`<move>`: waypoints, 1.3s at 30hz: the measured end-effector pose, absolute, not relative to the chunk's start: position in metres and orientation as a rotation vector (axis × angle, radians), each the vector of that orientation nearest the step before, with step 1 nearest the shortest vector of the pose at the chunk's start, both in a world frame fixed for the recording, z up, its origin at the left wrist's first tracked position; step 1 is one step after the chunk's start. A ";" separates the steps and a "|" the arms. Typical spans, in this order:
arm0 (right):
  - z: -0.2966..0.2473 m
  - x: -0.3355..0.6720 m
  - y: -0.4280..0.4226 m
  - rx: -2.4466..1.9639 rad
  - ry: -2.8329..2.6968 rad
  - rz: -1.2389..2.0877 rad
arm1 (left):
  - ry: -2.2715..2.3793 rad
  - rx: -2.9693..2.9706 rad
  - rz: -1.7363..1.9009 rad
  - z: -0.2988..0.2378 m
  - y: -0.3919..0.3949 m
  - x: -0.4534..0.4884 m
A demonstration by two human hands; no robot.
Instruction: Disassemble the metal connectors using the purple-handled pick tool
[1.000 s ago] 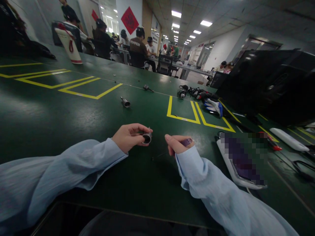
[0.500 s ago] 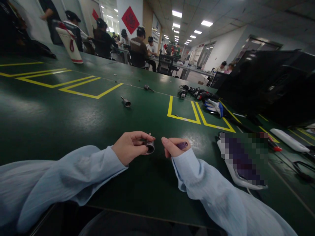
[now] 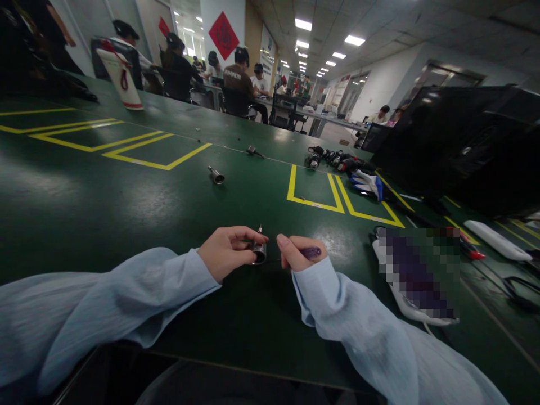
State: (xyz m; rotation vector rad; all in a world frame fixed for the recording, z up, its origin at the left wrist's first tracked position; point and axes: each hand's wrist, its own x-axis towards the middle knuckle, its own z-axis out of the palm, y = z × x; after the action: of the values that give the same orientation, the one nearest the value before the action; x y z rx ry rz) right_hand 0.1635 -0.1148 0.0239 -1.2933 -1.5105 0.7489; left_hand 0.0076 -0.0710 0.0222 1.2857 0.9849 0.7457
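My left hand (image 3: 225,250) is closed around a shiny metal socket bit (image 3: 259,254), a cup with a thin shank. Its hollow mouth faces me and the shank points away. Just to the right, my right hand (image 3: 299,252) grips a small screwdriver (image 3: 313,253) by its purple handle. A thin dark shaft seems to run from the fingers toward the cup; I cannot tell whether its tip touches. Farther off on the green table, a similar metal socket bit (image 3: 216,175) lies on its side.
A smaller dark metal piece (image 3: 253,151) lies farther back. Black cables (image 3: 331,157) and a blue-white glove (image 3: 367,184) are at the right rear. A phone-like device with a blurred screen (image 3: 415,275) lies right of my hand. A white cup (image 3: 120,79) stands far left; people sit beyond.
My left hand has shifted slightly right with the socket bit, and more of its shank shows. The purple handle has turned a little in my right hand.
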 end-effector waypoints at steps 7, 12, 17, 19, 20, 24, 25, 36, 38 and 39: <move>0.023 0.163 -0.114 -1.275 -1.504 0.730 | 1.014 1.260 0.741 0.025 -0.070 0.008; 0.022 0.163 -0.114 -1.272 -1.405 0.733 | 1.000 1.194 0.769 0.024 -0.066 0.007; 0.027 0.168 -0.116 -1.269 -1.320 0.700 | 0.946 1.063 0.834 0.023 -0.064 0.005; 0.032 0.171 -0.118 -1.234 -1.281 0.705 | 0.917 1.016 0.839 0.025 -0.065 0.005; 0.035 0.172 -0.120 -1.208 -1.263 0.708 | 0.907 1.004 0.831 0.026 -0.065 0.005; 0.041 0.173 -0.128 -1.117 -1.314 0.610 | 0.901 1.004 0.834 0.029 -0.066 0.005; 0.040 0.171 -0.129 -1.103 -1.373 0.542 | 0.899 1.006 0.846 0.029 -0.066 0.005; 0.020 0.167 -0.118 -0.808 -1.911 -0.034 | 0.915 1.206 0.867 0.025 -0.069 0.005; 0.020 0.167 -0.119 -0.789 -1.932 -0.050 | 0.933 1.250 0.877 0.026 -0.070 0.005; 0.021 0.167 -0.119 -0.789 -1.942 -0.053 | 0.937 1.273 0.882 0.026 -0.070 0.006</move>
State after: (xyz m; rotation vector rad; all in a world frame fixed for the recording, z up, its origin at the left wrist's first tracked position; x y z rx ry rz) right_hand 0.1667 -0.1194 0.0207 -0.7892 -1.9418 -0.0533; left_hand 0.0055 -0.0701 0.0260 1.2727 0.9374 0.8823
